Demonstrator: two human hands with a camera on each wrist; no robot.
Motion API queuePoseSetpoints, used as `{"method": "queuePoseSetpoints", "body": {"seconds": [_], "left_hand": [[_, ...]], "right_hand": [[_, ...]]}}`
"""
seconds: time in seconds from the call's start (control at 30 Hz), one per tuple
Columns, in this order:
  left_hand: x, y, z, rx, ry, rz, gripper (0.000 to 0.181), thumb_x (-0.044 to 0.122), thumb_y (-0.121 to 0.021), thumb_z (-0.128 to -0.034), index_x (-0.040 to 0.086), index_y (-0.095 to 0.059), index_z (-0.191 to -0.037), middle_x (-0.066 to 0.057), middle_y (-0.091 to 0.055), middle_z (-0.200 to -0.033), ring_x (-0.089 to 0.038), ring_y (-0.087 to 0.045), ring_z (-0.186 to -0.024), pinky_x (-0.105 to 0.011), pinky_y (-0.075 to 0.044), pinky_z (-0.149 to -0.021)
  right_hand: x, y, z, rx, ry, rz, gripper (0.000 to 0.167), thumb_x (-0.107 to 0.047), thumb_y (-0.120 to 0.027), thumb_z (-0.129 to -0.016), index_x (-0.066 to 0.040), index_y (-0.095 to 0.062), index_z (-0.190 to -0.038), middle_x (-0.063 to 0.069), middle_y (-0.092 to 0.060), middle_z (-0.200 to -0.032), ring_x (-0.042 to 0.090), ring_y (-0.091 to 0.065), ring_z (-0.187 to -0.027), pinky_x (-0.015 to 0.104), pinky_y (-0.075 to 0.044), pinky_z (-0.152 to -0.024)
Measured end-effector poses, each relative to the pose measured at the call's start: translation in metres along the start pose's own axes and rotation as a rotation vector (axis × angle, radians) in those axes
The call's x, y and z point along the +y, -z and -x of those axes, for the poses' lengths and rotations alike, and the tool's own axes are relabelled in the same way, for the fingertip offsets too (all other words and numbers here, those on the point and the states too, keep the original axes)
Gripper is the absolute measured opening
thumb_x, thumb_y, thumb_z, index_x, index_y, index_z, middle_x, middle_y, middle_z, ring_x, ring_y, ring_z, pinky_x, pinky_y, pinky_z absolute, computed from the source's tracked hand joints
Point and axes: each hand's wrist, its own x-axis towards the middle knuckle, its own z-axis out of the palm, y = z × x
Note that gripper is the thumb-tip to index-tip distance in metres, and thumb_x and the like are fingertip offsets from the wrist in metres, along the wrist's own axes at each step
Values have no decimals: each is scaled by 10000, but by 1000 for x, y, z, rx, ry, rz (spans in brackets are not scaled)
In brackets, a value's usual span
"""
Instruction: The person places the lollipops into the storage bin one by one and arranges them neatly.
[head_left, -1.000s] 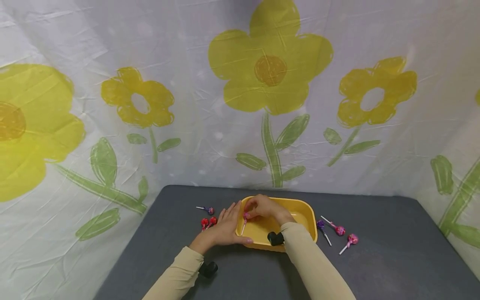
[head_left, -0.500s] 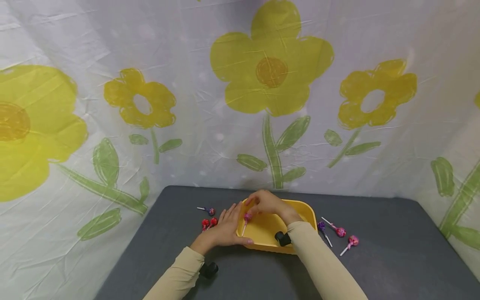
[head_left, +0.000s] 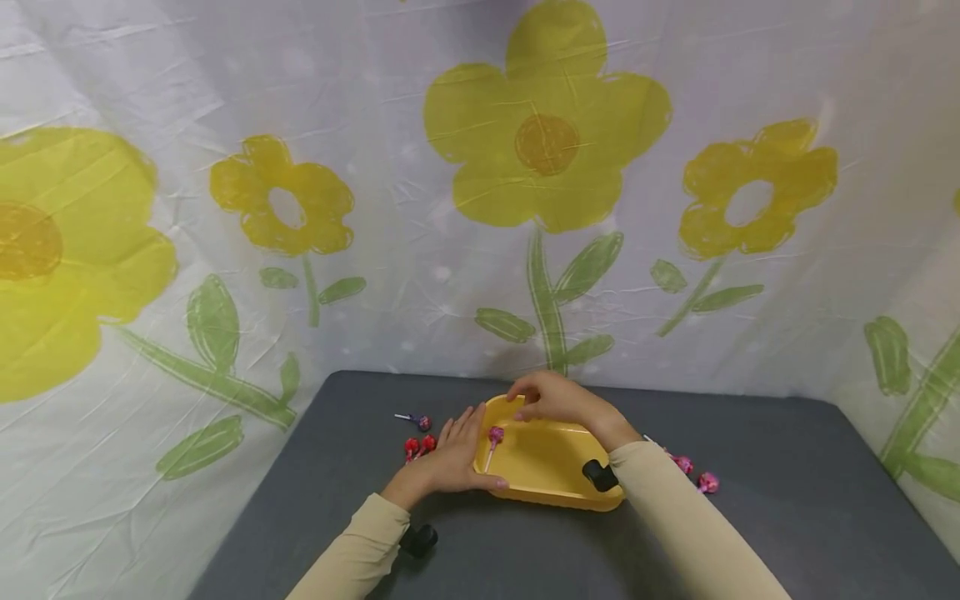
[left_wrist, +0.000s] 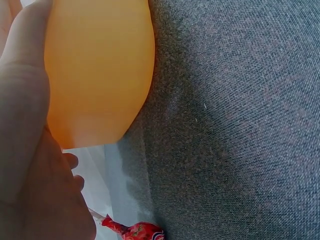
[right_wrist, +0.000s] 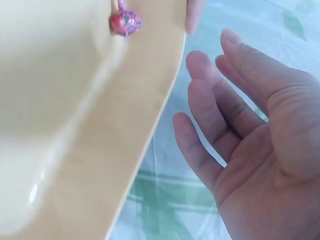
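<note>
- Left hand (head_left: 448, 462) spreads against yellow tray (head_left: 558, 467).
- Right hand (head_left: 564, 402), fingers loosely parted, hovers near its rim.
- Pink lollipop (head_left: 496, 434) lies inside.
- Red lollipops (head_left: 428, 442), apparently two, beside left hand.

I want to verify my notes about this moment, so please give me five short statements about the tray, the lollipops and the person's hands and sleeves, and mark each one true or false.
1. A pink lollipop lies inside the yellow tray. True.
2. The right hand holds a lollipop by its stick. False: it holds nothing.
3. The left hand touches the left end of the yellow tray. True.
4. The red lollipops lie to the right of the yellow tray. False: they lie to its left, by the left hand.
5. Both sleeves are black. False: they are beige.
</note>
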Motion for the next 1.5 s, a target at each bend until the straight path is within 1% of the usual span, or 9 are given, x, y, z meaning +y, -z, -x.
{"method": "queuePoseSetpoints", "body": {"seconds": [0.1,0.23,0.43,0.57,0.9,1.13,1.37,1.43,1.5], "left_hand": [[0,1,0,-2,8,-1,1281,677,-702,-780,29,54,-1585,-161,-48,-1677,-374,-35,-1559,-620,-39,-1233],[0,1,0,-2,14,-8,1283,689,-697,-777,32,51,-1586,-158,-45,-1678,-372,-40,-1559,-617,-41,-1234],[0,0,0,-7,18,2,1289,706,-693,-767,48,51,-1589,-148,-48,-1679,-366,-40,-1561,-610,-37,-1238],[0,-1,-1,-7,21,-3,1291,711,-691,-763,54,52,-1589,-146,-49,-1680,-362,-39,-1562,-607,-33,-1240],[-2,-2,-2,-2,3,-5,1300,719,-690,-756,45,47,-1588,-149,-45,-1679,-360,-41,-1562,-613,-27,-1238],[-1,-1,-1,4,-8,3,1288,688,-706,-766,28,37,-1585,-156,-46,-1677,-370,-49,-1558,-621,-32,-1233],[2,0,0,9,3,-2,1281,673,-718,-764,31,25,-1586,-153,-58,-1676,-367,-56,-1558,-613,-35,-1237],[1,0,0,8,6,-6,1286,685,-713,-760,31,24,-1586,-153,-62,-1676,-367,-58,-1558,-613,-36,-1238],[1,-1,0,11,5,-4,1292,693,-711,-755,26,22,-1584,-158,-67,-1674,-370,-62,-1557,-614,-41,-1237]], "right_hand": [[0,6,8,13,-12,25,302,-185,-706,-918,-103,-687,-1209,-3,-717,-902,108,-638,-768,250,-530,-716],[0,12,17,29,-12,50,284,-222,-707,-919,-154,-690,-1194,-28,-712,-910,85,-629,-777,254,-529,-734],[3,17,32,45,16,57,277,-209,-704,-920,-131,-693,-1185,-10,-715,-894,85,-631,-765,238,-520,-709],[7,18,42,60,7,51,287,-225,-709,-914,-136,-693,-1187,-15,-712,-894,63,-624,-769,234,-519,-712],[23,29,75,115,-41,41,301,-235,-697,-923,-121,-684,-1202,-18,-703,-900,111,-615,-766,229,-506,-690],[30,35,95,172,-106,51,311,-252,-708,-915,-117,-692,-1195,-27,-699,-897,110,-566,-744,232,-481,-664],[39,40,118,221,-145,-2,315,-226,-700,-923,-96,-680,-1209,-8,-698,-897,205,-650,-806,242,-532,-697],[43,42,126,237,-163,-14,320,-235,-699,-925,-100,-675,-1215,10,-697,-909,195,-661,-811,240,-538,-694],[46,44,134,256,-161,-6,329,-255,-696,-928,-97,-671,-1215,22,-693,-913,146,-652,-794,243,-538,-682]]}}
